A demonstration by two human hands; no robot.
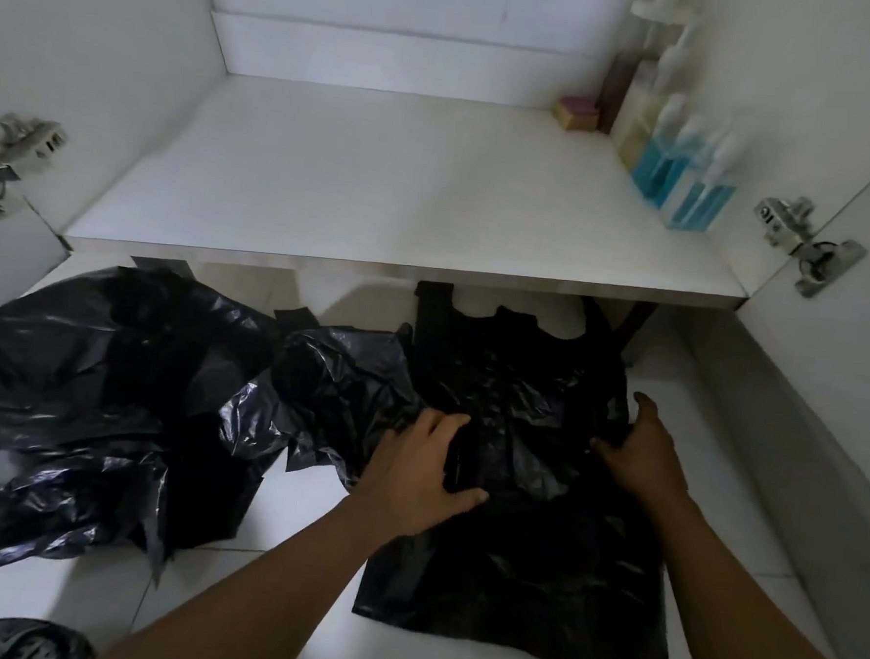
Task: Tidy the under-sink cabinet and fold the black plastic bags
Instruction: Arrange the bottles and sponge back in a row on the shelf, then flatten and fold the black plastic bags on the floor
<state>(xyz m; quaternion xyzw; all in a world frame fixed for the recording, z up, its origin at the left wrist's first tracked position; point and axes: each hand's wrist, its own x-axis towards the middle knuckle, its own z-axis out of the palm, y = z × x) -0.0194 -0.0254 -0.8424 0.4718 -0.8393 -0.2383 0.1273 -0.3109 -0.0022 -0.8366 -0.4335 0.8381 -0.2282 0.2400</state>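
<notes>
I can read no words, brands or numbers anywhere; the bottles (pixel 686 181) in the cabinet (pixel 381 183) are too blurred for me to make out any label.

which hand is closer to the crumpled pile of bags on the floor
Left. The left hand rests on the flat bag's left edge, right beside the crumpled pile of bags. The right hand grips the flat bag's far right edge, away from the pile.

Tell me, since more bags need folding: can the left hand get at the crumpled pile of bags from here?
Probably yes. The left hand rests on the flat bag, and the crumpled pile lies right beside it on the floor, nothing between.
</notes>
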